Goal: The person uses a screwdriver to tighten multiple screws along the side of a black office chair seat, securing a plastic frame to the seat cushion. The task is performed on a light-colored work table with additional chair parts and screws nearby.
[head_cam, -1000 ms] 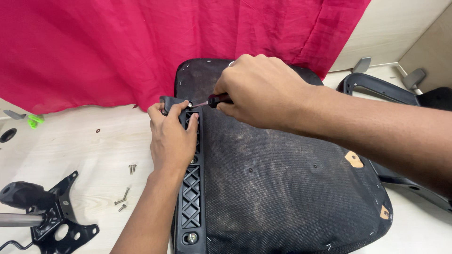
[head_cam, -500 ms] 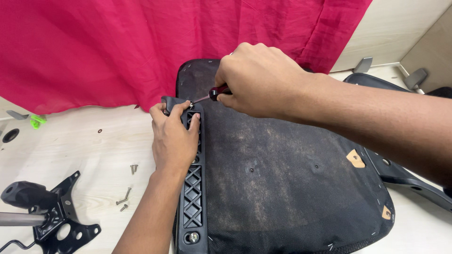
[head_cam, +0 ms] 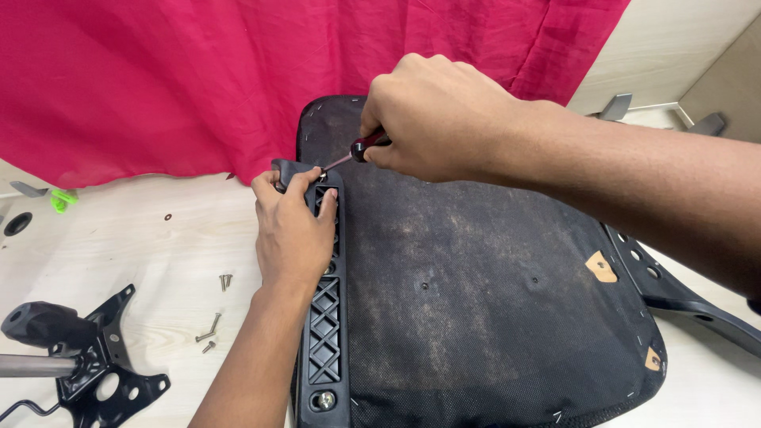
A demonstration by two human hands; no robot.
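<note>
An upturned office chair seat (head_cam: 483, 293) with dusty black fabric lies on the floor. A black plastic armrest bracket (head_cam: 325, 341) with a lattice pattern runs along its left edge. My left hand (head_cam: 293, 234) presses flat on the upper part of this bracket. My right hand (head_cam: 440, 119) grips a screwdriver (head_cam: 361, 149) with a dark red and black handle. Its tip points left and down at a screw at the bracket's top end, just beside my left fingertips. A second screw (head_cam: 323, 400) sits in the bracket's lower end.
Several loose screws (head_cam: 212, 321) lie on the pale wooden floor to the left. A black metal chair mechanism (head_cam: 87, 357) with a lever lies at the lower left. A red cloth (head_cam: 198, 79) hangs behind. Another black armrest part (head_cam: 682, 297) lies to the right.
My right hand with the screwdriver has shifted slightly, turning at the screw. My left hand stays on the bracket.
</note>
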